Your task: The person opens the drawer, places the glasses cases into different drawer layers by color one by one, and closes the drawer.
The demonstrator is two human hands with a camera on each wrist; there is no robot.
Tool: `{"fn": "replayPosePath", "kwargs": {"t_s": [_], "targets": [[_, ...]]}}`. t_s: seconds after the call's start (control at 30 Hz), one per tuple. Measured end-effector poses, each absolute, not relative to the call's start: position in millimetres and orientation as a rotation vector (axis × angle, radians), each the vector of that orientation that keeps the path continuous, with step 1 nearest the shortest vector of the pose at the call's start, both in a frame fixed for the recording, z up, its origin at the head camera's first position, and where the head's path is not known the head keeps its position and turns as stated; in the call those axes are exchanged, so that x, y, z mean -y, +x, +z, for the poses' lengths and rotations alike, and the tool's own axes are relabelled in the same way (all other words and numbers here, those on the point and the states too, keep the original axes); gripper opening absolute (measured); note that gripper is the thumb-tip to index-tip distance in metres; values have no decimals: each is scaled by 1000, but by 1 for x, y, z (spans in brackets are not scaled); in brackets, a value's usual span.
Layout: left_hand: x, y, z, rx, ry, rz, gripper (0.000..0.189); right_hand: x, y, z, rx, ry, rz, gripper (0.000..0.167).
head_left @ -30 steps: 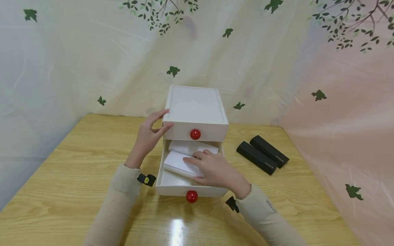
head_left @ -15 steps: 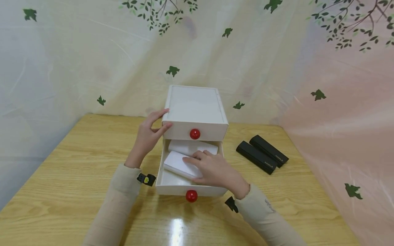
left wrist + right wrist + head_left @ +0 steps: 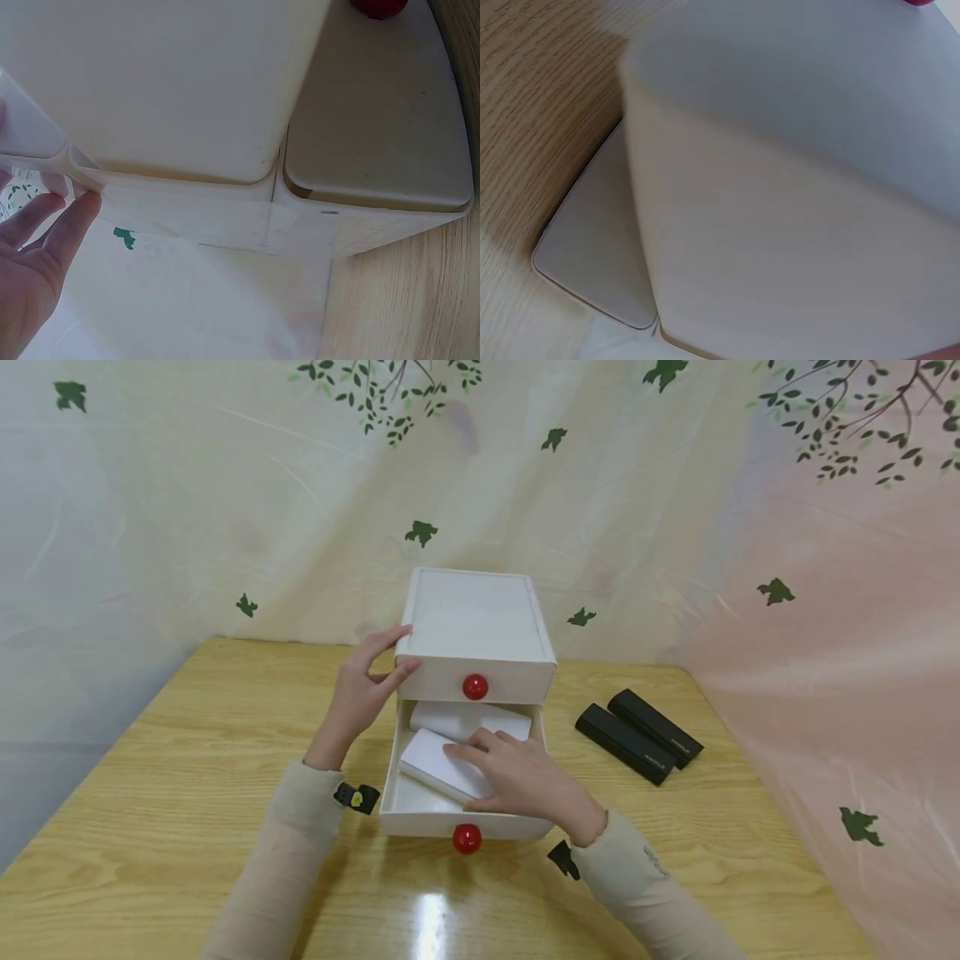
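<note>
In the head view a white two-drawer cabinet (image 3: 480, 614) stands with its upper drawer closed and its lower drawer (image 3: 420, 823) pulled out. My left hand (image 3: 360, 687) grips the cabinet's left front corner, thumb on the front and fingers along the side; the left wrist view shows this hand (image 3: 34, 262) at the edge. Inside the lower drawer lies a white rectangular box (image 3: 435, 760), slanted. My right hand (image 3: 525, 777) reaches in and holds it, thumb at the near edge and fingers on top. Behind it lies a second white box (image 3: 450, 718), partly under the upper drawer.
Two black oblong cases (image 3: 626, 745) lie side by side on the wooden table (image 3: 225, 793), right of the cabinet. A red round knob (image 3: 467, 839) juts from the lower drawer and another red knob (image 3: 476, 687) from the upper. A leaf-patterned curtain (image 3: 315, 502) hangs behind.
The right thumb has moved slightly toward the drawer front, and the near white box has shifted a little. The left hand, cabinet and drawer look unchanged.
</note>
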State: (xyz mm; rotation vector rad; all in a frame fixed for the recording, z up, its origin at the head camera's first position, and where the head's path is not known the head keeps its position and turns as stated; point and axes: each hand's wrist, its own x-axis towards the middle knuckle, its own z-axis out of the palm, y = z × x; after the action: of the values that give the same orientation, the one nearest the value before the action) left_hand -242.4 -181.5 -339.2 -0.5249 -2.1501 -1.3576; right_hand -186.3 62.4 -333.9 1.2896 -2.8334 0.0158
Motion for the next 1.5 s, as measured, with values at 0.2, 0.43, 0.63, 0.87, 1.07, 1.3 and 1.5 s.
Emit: {"fn": "replayPosePath", "kwargs": {"t_s": [0.2, 0.43, 0.63, 0.87, 1.07, 1.3, 1.5], "targets": [[181, -242, -339, 2146, -526, -1365, 48, -65, -186, -333, 2888, 1287, 96, 69], [181, -242, -339, 2147, -523, -1360, 48, -75, -180, -324, 2783, 1275, 184, 59], [181, -242, -339, 2142, -517, -1365, 48, -86, -166, -313, 2549, 1304, 344, 48], [181, -241, -338, 2143, -512, -1368, 48, -94, -144, -312, 2420, 1388, 753, 33], [180, -243, -340, 2133, -514, -1364, 47, -97, -125, -325, 2441, 1465, 1029, 24], [180, -243, -340, 2125, -526, -1366, 46, -99, -105, -347, 2445, 1508, 1100, 18], [181, -243, -340, 2134, -523, -1362, 46, -99, -100, -362, 2672, 1388, 1169, 13]]}}
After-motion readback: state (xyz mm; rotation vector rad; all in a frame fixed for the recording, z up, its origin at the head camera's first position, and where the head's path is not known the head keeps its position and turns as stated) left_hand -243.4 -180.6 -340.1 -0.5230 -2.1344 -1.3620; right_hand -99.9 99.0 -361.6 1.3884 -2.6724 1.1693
